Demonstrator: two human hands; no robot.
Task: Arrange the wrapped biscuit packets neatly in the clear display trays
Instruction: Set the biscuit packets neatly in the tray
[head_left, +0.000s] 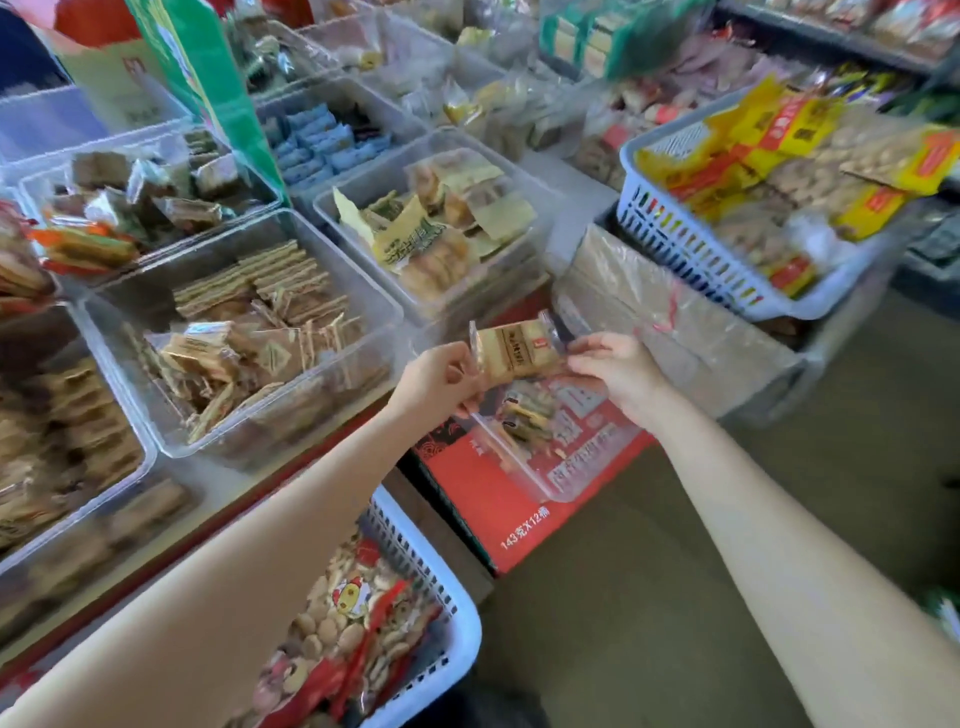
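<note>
**Biscuit packet held at both ends, clear tray up and to the left**

Biscuit packet (519, 351) is pinched at its two crimped ends, the left hand (441, 376) closed on the left seal and the right hand (615, 371) closed on the right seal; its long axis runs roughly left to right between them, slightly tilted, and it is carried in the air above a small clear tray (566, 483) that rests on a red carton (498, 509); the wrapper is seen as glossy film, tan and brown with a printed label, its ends flat and transparent.

Nearest the camera, a white slotted basket (441, 597) of bagged round biscuits is seen under the left forearm.

The likely target, a clear display tray (374, 306) with rigid see-through walls, lies up and to the left of the hands; the left hand is judged the nearer to it; thin flat packets are stacked in rows at its back and left loose and jumbled at its front, so the packet would probably have to be turned to match the rows.

Farther off, another clear tray (540, 192) of yellowish packets is seen, and to the right a second white basket (691, 249) of yellow-labelled bags; the far shelves are too blurred to read.
</note>
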